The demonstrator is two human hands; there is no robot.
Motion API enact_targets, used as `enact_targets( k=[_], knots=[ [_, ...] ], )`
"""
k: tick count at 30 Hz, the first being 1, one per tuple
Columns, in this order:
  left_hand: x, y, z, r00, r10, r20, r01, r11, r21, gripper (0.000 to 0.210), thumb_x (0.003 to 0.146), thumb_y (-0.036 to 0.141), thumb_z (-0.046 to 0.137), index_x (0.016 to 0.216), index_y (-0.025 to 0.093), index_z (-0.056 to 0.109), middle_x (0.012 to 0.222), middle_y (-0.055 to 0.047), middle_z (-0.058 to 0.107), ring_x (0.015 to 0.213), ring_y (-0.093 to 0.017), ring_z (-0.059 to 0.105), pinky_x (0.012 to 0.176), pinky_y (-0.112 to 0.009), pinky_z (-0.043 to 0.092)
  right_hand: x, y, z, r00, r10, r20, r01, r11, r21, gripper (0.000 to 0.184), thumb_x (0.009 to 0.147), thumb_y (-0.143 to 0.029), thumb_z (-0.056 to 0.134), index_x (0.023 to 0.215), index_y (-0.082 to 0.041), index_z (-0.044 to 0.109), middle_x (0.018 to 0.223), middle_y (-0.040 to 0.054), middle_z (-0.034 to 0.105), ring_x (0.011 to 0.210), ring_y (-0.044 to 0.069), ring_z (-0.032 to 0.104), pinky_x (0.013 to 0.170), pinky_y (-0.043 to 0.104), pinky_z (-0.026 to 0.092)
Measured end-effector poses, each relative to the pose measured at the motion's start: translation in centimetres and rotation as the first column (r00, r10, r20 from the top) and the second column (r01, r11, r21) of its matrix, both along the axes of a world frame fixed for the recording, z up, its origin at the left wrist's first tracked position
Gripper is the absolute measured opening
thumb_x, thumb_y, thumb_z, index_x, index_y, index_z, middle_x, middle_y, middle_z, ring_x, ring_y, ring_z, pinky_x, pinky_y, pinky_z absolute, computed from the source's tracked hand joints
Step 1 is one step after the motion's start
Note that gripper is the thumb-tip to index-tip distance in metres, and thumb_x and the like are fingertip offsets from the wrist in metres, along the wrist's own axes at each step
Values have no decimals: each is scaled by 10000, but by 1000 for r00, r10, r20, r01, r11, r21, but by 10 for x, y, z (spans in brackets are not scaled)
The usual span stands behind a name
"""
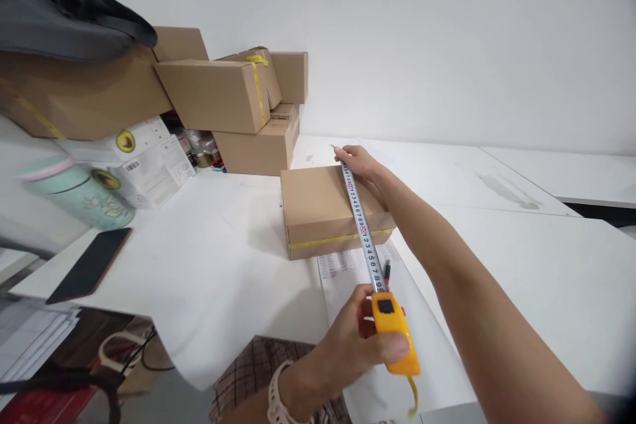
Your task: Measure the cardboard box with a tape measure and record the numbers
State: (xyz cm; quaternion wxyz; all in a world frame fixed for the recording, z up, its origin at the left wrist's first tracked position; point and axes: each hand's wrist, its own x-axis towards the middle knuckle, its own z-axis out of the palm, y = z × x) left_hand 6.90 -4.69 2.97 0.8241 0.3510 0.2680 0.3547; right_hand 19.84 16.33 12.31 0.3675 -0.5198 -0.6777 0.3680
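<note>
My left hand [342,344] is wrapped round the orange case of a tape measure [395,321], low in the view. From it the metal blade [365,235] runs out, away from me, across the top of a closed cardboard box [318,199] with a yellow strip along its near side. Beyond the far side of the box, my right hand [360,162] pinches the blade's end between thumb and finger. Partly under the box lies a printed sheet [348,291]. A pen [387,271] shows just right of the blade.
Cardboard boxes [213,96] are stacked at the back left, with a dark cloth bag [64,20] on top. Nearer stand white avocado-print boxes [149,172], a mint green bottle [79,192] and a dark flat phone-like slab [92,265]. The white table [209,258] ends at lower left.
</note>
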Motion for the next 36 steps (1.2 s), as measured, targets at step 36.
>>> enact_targets(
  k=[36],
  knots=[
    [-70, 2, 19, 902, 359, -239, -263, 897, 356, 692, 732, 410, 840, 1307, 257, 488, 986, -34, 617, 792, -170, 610, 669, -297, 580, 75, 40, -33, 903, -287, -321, 331, 939, 90, 661, 910, -796, 392, 939, -205, 686, 1049, 125, 737, 1064, 256, 676, 959, 411, 521]
  ],
)
